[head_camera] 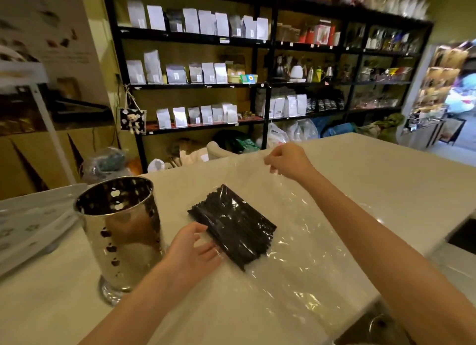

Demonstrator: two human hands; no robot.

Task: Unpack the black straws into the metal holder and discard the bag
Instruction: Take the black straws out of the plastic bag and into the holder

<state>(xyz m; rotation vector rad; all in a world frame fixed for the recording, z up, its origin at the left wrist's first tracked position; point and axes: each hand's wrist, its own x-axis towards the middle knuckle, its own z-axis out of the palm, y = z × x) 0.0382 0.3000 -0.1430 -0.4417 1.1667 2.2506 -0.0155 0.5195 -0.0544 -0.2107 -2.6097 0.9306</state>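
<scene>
A clear plastic bag (296, 241) is lying spread and crinkled across the pale tabletop (373, 169), reaching from the near edge to the far side. The left hand (195, 249) is resting at the bag's left edge, its fingers (206, 249) spread flat and pressing on the near end of the bundle of black straws (231, 223), which is lying inside the bag, tilted diagonally, with plastic wrapped over it. Just left of that hand the metal holder (121, 231) is standing upright on the tabletop, shiny, perforated, its mouth open; it is near the straws but not touching them. Left of the holder a pale tray-like slab (31, 223) is lying flat. Farther off, the right hand (288, 162) is lifting the far edge of the bag, fingers (270, 164) pinching the film closed. Beyond the tabletop, bulging bags (298, 131) are sitting on the floor, and black shelves (268, 84) are holding rows of white and silver pouches (206, 73).
</scene>
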